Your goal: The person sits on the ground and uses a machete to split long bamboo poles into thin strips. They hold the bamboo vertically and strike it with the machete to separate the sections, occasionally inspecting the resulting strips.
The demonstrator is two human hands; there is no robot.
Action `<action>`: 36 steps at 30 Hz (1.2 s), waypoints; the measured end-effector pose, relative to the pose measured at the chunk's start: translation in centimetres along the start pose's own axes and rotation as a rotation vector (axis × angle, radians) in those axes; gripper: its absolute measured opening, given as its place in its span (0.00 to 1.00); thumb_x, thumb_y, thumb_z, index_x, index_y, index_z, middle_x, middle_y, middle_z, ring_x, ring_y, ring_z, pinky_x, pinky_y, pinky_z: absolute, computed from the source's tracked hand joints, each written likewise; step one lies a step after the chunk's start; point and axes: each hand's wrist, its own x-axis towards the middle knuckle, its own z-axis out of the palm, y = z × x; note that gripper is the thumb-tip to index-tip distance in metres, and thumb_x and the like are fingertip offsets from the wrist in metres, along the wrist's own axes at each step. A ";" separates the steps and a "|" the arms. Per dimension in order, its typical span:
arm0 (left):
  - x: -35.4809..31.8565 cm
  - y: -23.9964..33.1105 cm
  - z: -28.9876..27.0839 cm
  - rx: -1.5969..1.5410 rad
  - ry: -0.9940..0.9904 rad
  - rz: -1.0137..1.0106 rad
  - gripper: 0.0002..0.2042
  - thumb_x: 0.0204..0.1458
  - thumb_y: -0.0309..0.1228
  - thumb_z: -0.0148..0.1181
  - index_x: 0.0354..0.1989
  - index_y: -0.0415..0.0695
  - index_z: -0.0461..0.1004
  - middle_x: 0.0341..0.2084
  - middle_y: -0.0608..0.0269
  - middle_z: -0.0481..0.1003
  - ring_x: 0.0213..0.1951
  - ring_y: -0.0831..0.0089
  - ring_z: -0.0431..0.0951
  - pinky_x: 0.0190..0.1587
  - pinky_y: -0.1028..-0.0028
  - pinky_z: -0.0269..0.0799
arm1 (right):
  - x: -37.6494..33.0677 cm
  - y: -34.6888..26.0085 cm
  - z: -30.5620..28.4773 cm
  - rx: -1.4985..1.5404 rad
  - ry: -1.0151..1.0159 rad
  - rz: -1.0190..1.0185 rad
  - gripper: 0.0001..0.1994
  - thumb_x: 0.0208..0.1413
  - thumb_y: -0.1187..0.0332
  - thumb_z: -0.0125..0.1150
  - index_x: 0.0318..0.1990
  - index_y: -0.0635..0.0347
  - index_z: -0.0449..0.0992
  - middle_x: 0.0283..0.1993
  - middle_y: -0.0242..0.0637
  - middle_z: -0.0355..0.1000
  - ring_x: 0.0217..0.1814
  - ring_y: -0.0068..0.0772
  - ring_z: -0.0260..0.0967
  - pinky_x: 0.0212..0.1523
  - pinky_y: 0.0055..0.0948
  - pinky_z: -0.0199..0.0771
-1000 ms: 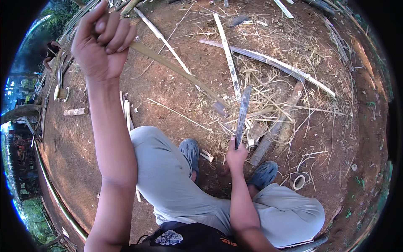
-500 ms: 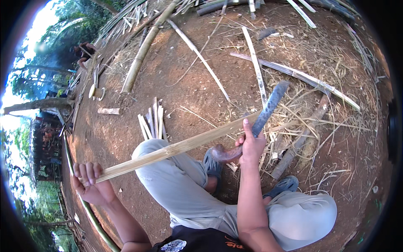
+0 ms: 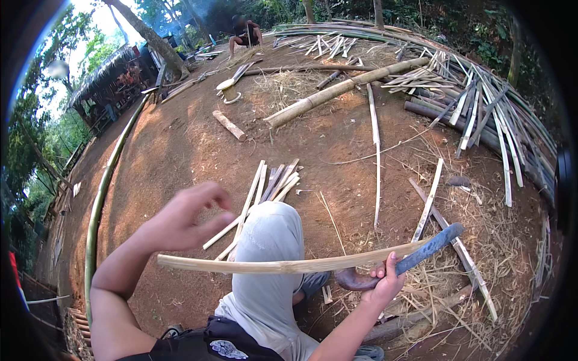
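Observation:
My right hand (image 3: 387, 284) is closed around a machete (image 3: 430, 248) with a dark, worn blade and a curved wooden handle. The same hand also pins the far end of a long, pale bamboo strip (image 3: 265, 267) against the tool. That strip runs leftward across my raised knee (image 3: 271, 231), its other end loose in the air. My left hand (image 3: 195, 212) is lifted above the loose end, fingers bent and apart, holding nothing. Just beyond the knee, several split bamboo pieces (image 3: 278, 180) lie on the ground.
Shavings (image 3: 433, 289) and split lengths litter the ground at right. A thick bamboo pole (image 3: 349, 90) and a large pile of split bamboo (image 3: 481, 114) lie farther back. A long green pole (image 3: 111, 174) stretches along the left. Another person (image 3: 245, 33) sits in the distance.
My left hand has let go of the bamboo strip's near end and risen above it. The right hand still holds machete and strip. My view has swung up and left.

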 end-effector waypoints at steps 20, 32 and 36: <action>13.4 8.8 19.8 -1.433 -0.851 0.020 0.17 0.69 0.47 0.35 0.46 0.45 0.62 0.20 0.70 0.60 0.11 0.83 0.59 0.11 0.80 0.51 | -2.3 -15.1 5.5 -0.793 -0.031 -0.732 0.19 0.69 0.57 0.48 0.51 0.67 0.72 0.22 0.33 0.67 0.14 0.16 0.57 0.12 0.19 0.57; 15.4 7.5 22.2 -1.864 -0.811 -0.029 0.11 0.67 0.39 0.43 0.42 0.45 0.65 0.19 0.75 0.60 0.12 0.87 0.54 0.12 0.80 0.48 | -0.5 -15.7 4.5 -1.846 -0.422 -1.166 0.05 0.62 0.74 0.51 0.40 0.67 0.71 0.28 0.50 0.70 0.29 0.54 0.69 0.31 0.44 0.65; 14.9 7.6 22.1 -1.810 -0.705 -0.076 0.09 0.65 0.39 0.48 0.40 0.46 0.64 0.21 0.72 0.62 0.14 0.86 0.57 0.13 0.80 0.50 | 0.8 -13.8 0.9 -1.869 -0.459 -1.007 0.08 0.57 0.78 0.52 0.44 0.67 0.71 0.34 0.54 0.71 0.36 0.60 0.69 0.36 0.48 0.65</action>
